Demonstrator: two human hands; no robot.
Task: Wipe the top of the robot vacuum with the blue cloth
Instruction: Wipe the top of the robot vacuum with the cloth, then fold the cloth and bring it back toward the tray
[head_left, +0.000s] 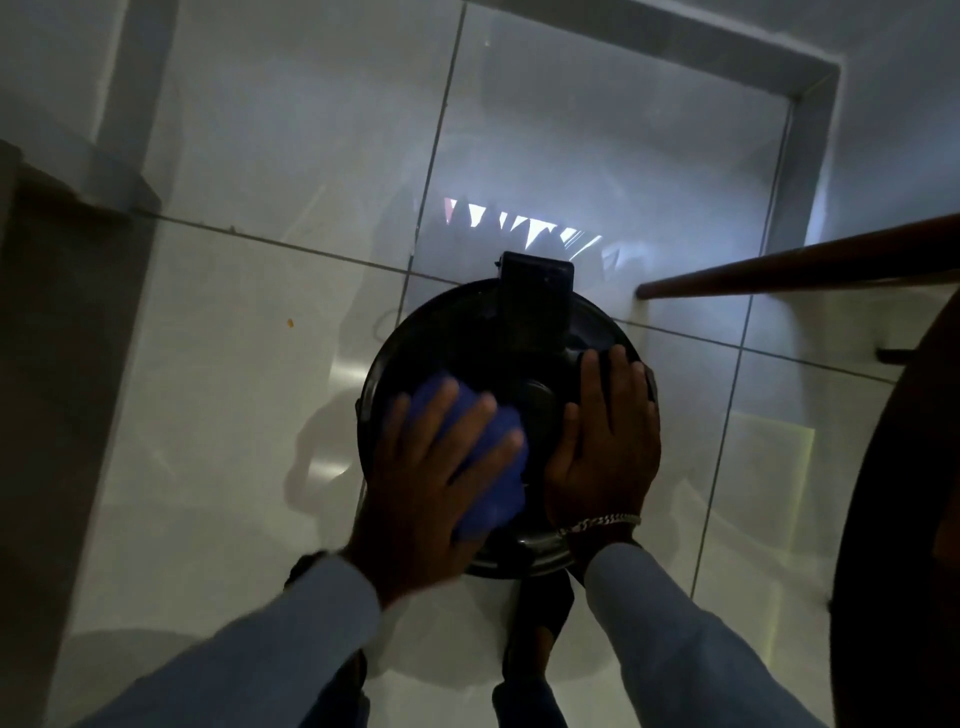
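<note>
A round black robot vacuum (467, 332) sits on the glossy tiled floor in the middle of the head view. The blue cloth (493, 483) lies on the left half of its top. My left hand (436, 478) presses flat on the cloth with fingers spread, and it looks blurred. My right hand (605, 441) rests flat on the right side of the vacuum's top, fingers toward its far edge, with a silver bracelet at the wrist. A dark box-shaped part (535, 301) rises at the vacuum's far edge.
White floor tiles (234, 389) surround the vacuum. A dark wooden rail or leg (779, 270) juts in from the right, and a dark rounded piece of furniture (893, 519) fills the right edge. A wall corner (62, 312) stands at left. My foot (540, 623) is just below the vacuum.
</note>
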